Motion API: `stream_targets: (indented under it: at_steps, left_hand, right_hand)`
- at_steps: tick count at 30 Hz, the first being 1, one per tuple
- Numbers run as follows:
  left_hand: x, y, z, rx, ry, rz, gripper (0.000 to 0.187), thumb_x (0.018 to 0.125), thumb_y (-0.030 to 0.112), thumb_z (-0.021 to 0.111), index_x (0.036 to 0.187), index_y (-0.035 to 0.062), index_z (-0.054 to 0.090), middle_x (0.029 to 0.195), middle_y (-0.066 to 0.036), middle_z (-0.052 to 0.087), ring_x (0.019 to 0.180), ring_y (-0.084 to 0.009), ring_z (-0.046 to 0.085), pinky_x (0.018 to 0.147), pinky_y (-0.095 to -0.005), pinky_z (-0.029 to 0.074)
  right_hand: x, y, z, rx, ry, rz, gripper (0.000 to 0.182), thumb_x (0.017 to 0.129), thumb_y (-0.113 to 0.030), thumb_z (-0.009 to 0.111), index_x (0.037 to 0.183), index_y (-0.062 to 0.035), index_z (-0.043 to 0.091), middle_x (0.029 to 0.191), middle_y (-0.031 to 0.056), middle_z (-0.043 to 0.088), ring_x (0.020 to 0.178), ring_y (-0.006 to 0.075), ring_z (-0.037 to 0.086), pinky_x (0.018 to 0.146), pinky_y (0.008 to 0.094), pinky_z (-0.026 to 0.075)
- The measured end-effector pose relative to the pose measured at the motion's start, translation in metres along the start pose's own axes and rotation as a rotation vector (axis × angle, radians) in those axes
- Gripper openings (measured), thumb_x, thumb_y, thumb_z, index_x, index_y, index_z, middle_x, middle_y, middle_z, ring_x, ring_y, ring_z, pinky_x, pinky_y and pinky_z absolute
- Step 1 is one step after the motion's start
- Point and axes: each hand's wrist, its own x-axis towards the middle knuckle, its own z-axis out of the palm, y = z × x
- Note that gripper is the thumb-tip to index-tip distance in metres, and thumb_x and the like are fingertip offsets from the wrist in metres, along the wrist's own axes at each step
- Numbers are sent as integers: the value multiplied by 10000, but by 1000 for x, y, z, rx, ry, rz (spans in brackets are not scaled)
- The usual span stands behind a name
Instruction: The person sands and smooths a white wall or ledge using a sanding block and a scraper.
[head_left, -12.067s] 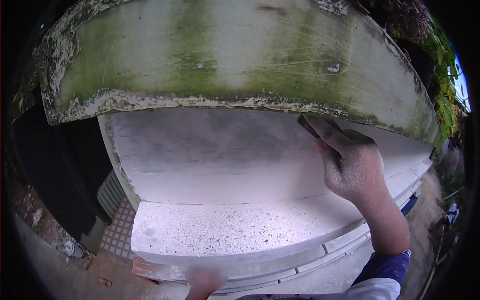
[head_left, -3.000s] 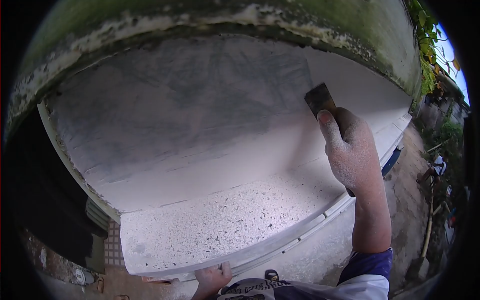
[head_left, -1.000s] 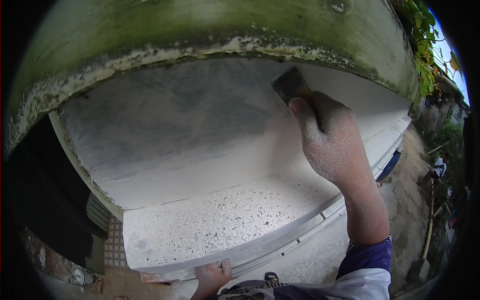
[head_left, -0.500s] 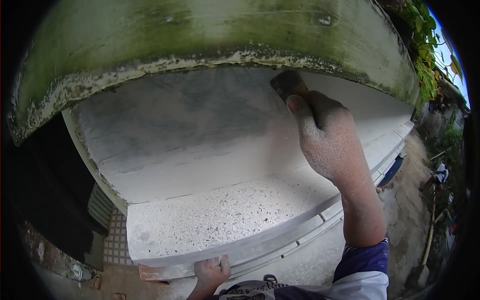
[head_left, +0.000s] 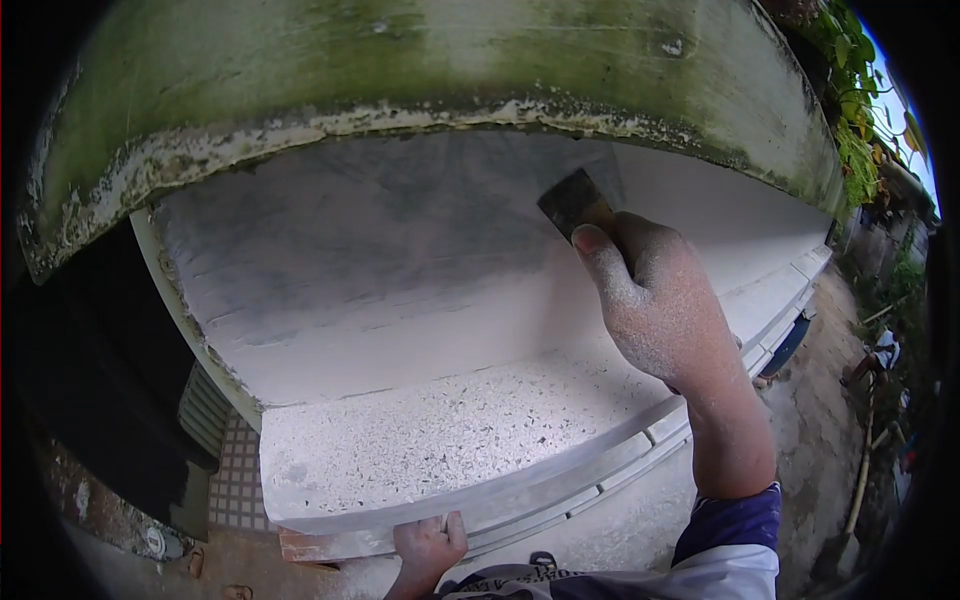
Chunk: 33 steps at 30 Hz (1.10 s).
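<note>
At the left of the frame, a patch of square tiles (head_left: 240, 475). Across the middle, a grey-smeared pale wall (head_left: 370, 290), between a green-stained overhang (head_left: 480, 70) above and a speckled ledge (head_left: 430, 450) below. At bottom, left of centre, at the ledge's front edge, the left hand (head_left: 430, 543) with fingers curled in; cannot tell whether gripping that edge. Right of centre, in front of the wall, a scraper (head_left: 573, 204) with blade toward upper left; cannot tell whether touching. Clasped around its handle, the dusty right hand (head_left: 660, 300). At far right, another person (head_left: 885, 350).
</note>
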Motion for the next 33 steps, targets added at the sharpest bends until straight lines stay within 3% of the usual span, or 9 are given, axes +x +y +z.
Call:
stream_targets:
  at_steps: [4,10,13,16,19,24,27,30,33]
  left_hand:
    - [-2,-1,3,4,18,28,172,780,95,706,880,-41,671,744,-196,652,613,-407,627,603,-493,515]
    - [-1,0,5,7,55,16,142,781,95,706,843,-25,661,740,-195,653,619,-399,634,602,-489,515]
    - [0,0,3,13,46,24,142,782,87,703,855,-27,661,751,-198,660,631,-399,643,613,-484,523]
    - [-2,-3,5,19,31,2,152,782,79,701,878,-34,665,767,-204,668,642,-402,649,624,-479,531]
    - [-3,-3,1,17,26,-14,162,785,83,699,887,-39,667,777,-210,673,652,-404,653,632,-479,536]
    - [-4,-2,2,15,10,2,202,788,101,698,921,-50,679,796,-215,680,673,-407,660,658,-482,546]
    - [-2,-4,4,3,11,-4,223,787,107,699,941,-54,687,805,-214,684,682,-411,663,671,-483,550]
    - [-2,-3,2,12,42,-14,220,777,124,700,939,-26,698,790,-192,679,662,-395,655,646,-477,543]
    - [0,-1,4,21,55,-23,200,766,139,700,916,6,702,775,-171,672,639,-376,646,615,-469,534]
  right_hand:
    - [14,-10,-1,90,130,-149,393,1013,-295,535,1031,64,692,820,296,679,800,438,699,770,492,542]
    - [2,-7,-5,3,-67,7,364,1016,-288,533,1062,43,676,834,259,664,777,407,651,770,465,504]
    - [14,-17,0,144,122,-100,388,1014,-311,540,1034,49,683,841,271,663,784,410,653,774,472,502]
    - [8,-4,2,92,93,-118,408,1017,-327,538,1010,53,686,837,286,656,789,415,649,781,476,496]
    - [-14,4,-2,-142,-39,106,365,1011,-282,550,989,43,714,850,279,693,801,430,696,773,480,536]
    - [11,-6,-4,53,181,-87,365,1014,-288,549,985,45,698,840,276,684,792,439,690,769,467,539]
    - [6,1,-3,31,150,-82,375,1014,-302,547,994,40,700,812,277,673,762,438,677,759,471,530]
    - [-15,27,-2,-137,5,167,375,1012,-304,549,992,38,701,783,273,661,728,429,663,746,475,517]
    - [-10,30,-8,-93,3,164,377,1011,-308,550,984,38,697,758,268,648,713,420,654,738,478,508]
